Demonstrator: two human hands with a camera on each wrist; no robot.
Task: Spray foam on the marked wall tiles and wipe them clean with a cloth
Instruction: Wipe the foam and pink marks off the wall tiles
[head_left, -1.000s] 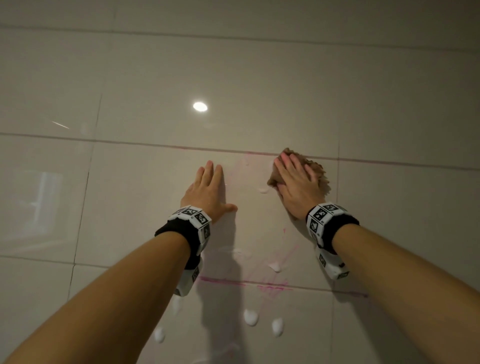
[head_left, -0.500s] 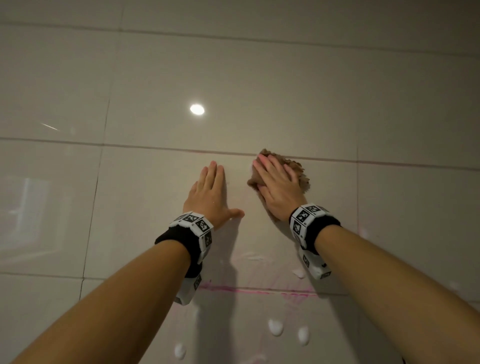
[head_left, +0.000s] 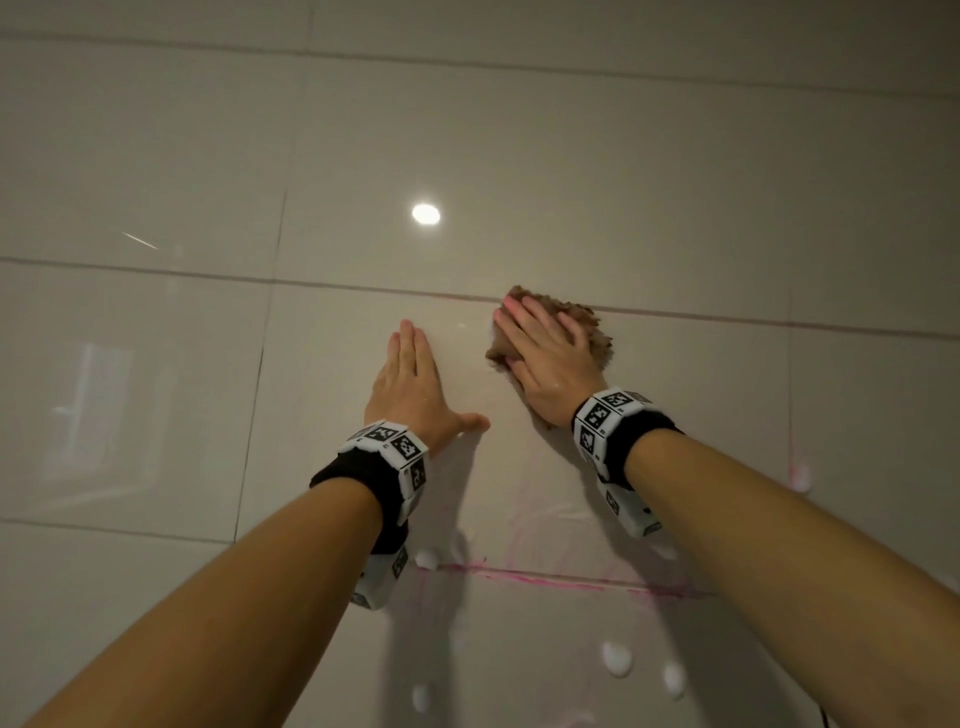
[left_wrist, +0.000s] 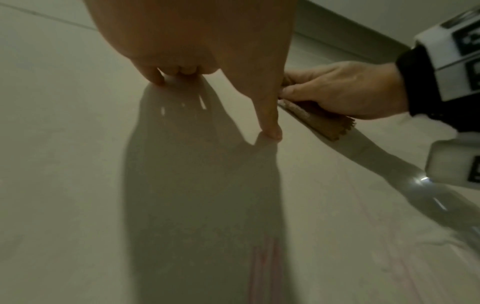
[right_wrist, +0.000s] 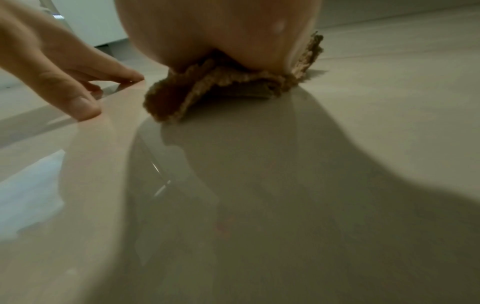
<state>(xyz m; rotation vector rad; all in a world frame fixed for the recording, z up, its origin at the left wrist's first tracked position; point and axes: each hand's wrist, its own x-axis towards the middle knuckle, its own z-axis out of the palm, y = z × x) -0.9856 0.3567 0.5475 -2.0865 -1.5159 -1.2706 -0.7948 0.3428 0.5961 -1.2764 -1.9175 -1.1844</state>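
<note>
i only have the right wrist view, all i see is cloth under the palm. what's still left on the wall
Observer: In the head view a pink line runs along the grout joint below both hands.
Operator: any foam left
Observer: Yes, white foam blobs sit on the tile under that line.
Operator: where's the cloth on the tile
Observer: The brown cloth is at the tile's top edge, right under the upper grout line, pressed flat by the right hand.
Operator: left hand doing anything
Observer: The left hand lies flat on the wall beside the cloth, holding nothing.
</note>
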